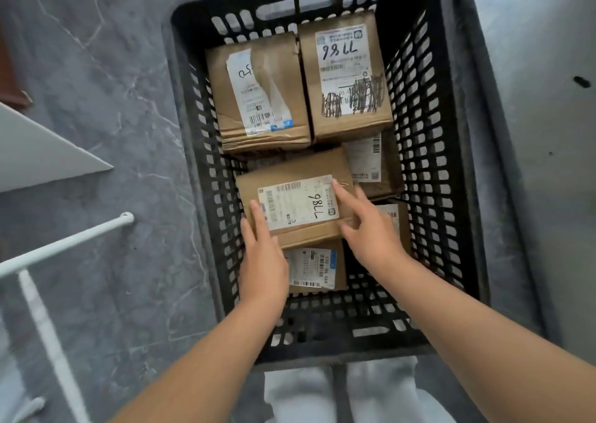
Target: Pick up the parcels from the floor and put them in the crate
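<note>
A black slotted plastic crate (432,151) stands on the floor in front of me with several brown cardboard parcels inside. Two larger parcels (258,106) (346,100) lie side by side at the far end. A parcel with a white label marked "7786" (300,193) sits on top of the lower parcels in the middle. My left hand (263,258) rests with straight fingers on its left edge. My right hand (367,229) lies on its right corner, fingers spread over the top and thumb against the near side. Another labelled parcel (314,269) shows beneath, between my wrists.
The floor (106,68) is grey marble. A white metal rack (58,248) and a white board (38,151) stand at the left. A grey wall or panel (532,132) runs along the crate's right side. My legs in white trousers (354,390) are at the crate's near end.
</note>
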{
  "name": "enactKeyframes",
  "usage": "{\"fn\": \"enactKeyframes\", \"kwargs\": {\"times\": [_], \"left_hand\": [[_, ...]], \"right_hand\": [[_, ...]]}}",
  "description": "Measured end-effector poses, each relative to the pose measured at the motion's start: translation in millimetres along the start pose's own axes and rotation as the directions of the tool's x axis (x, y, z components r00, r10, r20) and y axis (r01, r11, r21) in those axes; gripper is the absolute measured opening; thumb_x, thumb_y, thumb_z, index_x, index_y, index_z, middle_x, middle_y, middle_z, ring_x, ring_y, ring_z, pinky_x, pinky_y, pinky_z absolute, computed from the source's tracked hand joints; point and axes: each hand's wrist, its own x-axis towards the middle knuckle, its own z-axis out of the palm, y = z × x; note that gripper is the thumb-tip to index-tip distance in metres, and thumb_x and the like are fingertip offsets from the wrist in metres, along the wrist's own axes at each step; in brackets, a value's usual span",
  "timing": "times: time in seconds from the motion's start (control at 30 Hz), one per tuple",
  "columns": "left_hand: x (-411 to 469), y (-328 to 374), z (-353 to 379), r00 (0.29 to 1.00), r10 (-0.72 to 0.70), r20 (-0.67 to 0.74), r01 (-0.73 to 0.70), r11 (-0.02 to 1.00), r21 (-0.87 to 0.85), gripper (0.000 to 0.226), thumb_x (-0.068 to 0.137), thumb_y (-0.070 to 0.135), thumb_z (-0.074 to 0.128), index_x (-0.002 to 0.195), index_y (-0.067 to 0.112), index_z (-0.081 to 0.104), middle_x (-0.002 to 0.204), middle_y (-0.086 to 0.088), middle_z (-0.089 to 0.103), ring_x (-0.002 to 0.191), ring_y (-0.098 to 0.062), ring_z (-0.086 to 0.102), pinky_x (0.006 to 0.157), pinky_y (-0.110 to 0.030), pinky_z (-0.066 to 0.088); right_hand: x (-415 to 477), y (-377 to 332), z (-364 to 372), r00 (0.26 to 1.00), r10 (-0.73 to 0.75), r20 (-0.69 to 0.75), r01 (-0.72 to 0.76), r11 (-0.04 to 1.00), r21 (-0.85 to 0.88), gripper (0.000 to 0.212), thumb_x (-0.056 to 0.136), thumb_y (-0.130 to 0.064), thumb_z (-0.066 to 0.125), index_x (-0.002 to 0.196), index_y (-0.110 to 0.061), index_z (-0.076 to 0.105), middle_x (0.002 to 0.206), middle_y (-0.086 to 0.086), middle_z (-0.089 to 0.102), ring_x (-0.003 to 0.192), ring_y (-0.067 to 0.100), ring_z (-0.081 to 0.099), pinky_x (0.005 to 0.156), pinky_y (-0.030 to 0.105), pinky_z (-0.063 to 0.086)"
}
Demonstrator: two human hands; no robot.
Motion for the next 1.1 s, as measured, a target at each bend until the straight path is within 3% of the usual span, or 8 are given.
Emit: {"fn": "enactKeyframes", "kwargs": {"times": [0.07, 0.17, 0.33, 0.47, 0.6, 0.73, 0.9, 1.1], "left_hand": [[-4, -2, -1, 0.999, -0.035, 0.022, 0.034, 0.997, 0.068, 0.073, 0.104, 0.022, 0.033, 0.15, 0.039, -0.021, 0.164, -0.002, 0.0, 0.101, -0.017, 0.054, 0.076, -0.031, 0.048], [14, 14, -4, 0.997, -0.022, -0.071, 0.04, 0.962, 0.27, 0.069, 0.102, 0.027, 0.038, 0.155, 0.023, -0.005, 0.158, -0.009, 0.009, 0.134, -0.03, 0.031, 0.103, -0.046, 0.043], [27, 48, -19, 0.991, -0.112, -0.067, 0.127, 0.947, 0.296, 0.068, 0.098, 0.019, 0.044, 0.155, 0.009, 0.008, 0.155, -0.008, 0.012, 0.136, -0.03, 0.024, 0.111, -0.043, 0.034], [23, 62, -42, 0.98, -0.198, 0.023, 0.188, 0.956, 0.226, 0.066, 0.094, 0.014, 0.048, 0.153, 0.01, 0.018, 0.156, -0.006, 0.018, 0.136, -0.027, 0.032, 0.112, -0.043, 0.033], [-2, 80, -80, 0.99, -0.089, 0.106, 0.06, 0.966, 0.25, 0.048, 0.093, 0.012, 0.045, 0.141, 0.013, 0.042, 0.146, -0.005, 0.04, 0.131, -0.026, 0.042, 0.109, -0.041, 0.034], [-44, 115, -131, 0.971, 0.106, 0.215, -0.165, 0.947, 0.277, 0.063, 0.093, 0.01, 0.047, 0.152, 0.014, 0.027, 0.163, -0.002, 0.015, 0.151, -0.018, 0.008, 0.123, -0.042, 0.008], [-89, 189, -243, 0.955, 0.289, -0.061, -0.277, 0.948, 0.16, 0.056, 0.102, 0.016, 0.034, 0.155, 0.013, 0.015, 0.164, 0.001, 0.009, 0.152, -0.015, 0.001, 0.124, -0.042, 0.002], [-185, 280, -427, 0.802, 0.489, -0.344, -0.428, 0.871, 0.242, 0.056, 0.104, 0.027, 0.03, 0.156, 0.013, 0.014, 0.164, 0.0, 0.011, 0.151, -0.014, 0.002, 0.121, -0.037, -0.005]], "right_hand": [[3, -2, 4, 1.0, 0.003, 0.024, -0.002, 1.0, -0.023, 0.08, 0.096, -0.003, 0.053, 0.139, -0.065, 0.027, 0.162, -0.013, 0.012, 0.144, 0.019, 0.031, 0.115, 0.031, 0.029], [9, -3, 0, 0.999, 0.023, 0.035, -0.021, 0.999, -0.047, 0.078, 0.098, -0.006, 0.051, 0.142, -0.065, 0.022, 0.163, -0.01, 0.011, 0.147, 0.024, 0.025, 0.115, 0.036, 0.027], [4, -19, -3, 0.993, 0.019, 0.119, 0.009, 0.974, -0.228, 0.091, 0.097, -0.002, 0.049, 0.148, -0.055, -0.004, 0.165, -0.002, -0.006, 0.146, 0.029, 0.027, 0.108, 0.042, 0.038], [-15, -43, -8, 0.994, 0.091, 0.059, -0.06, 0.916, -0.397, 0.102, 0.088, 0.009, 0.053, 0.155, -0.034, -0.011, 0.164, 0.004, -0.014, 0.151, 0.028, -0.005, 0.117, 0.047, 0.024], [-60, -71, -23, 0.997, 0.036, 0.071, -0.006, 0.925, -0.379, 0.086, 0.093, -0.002, 0.053, 0.157, -0.02, -0.002, 0.165, 0.002, -0.004, 0.152, 0.022, -0.002, 0.122, 0.042, 0.019], [-95, -125, -68, 0.991, -0.121, 0.055, 0.133, 0.899, -0.418, 0.075, 0.097, -0.01, 0.048, 0.158, -0.017, 0.003, 0.165, -0.002, 0.002, 0.151, 0.015, -0.001, 0.123, 0.037, 0.012], [-139, -242, -162, 0.939, -0.344, -0.031, 0.282, 0.817, -0.503, 0.067, 0.1, -0.016, 0.041, 0.158, -0.019, 0.008, 0.165, -0.004, 0.005, 0.152, 0.015, 0.0, 0.123, 0.044, 0.012], [-259, -420, -291, 0.751, -0.598, -0.281, 0.394, 0.747, -0.536, 0.065, 0.102, -0.023, 0.037, 0.158, -0.021, 0.003, 0.165, -0.006, -0.001, 0.151, 0.011, -0.005, 0.123, 0.042, 0.003]]}}
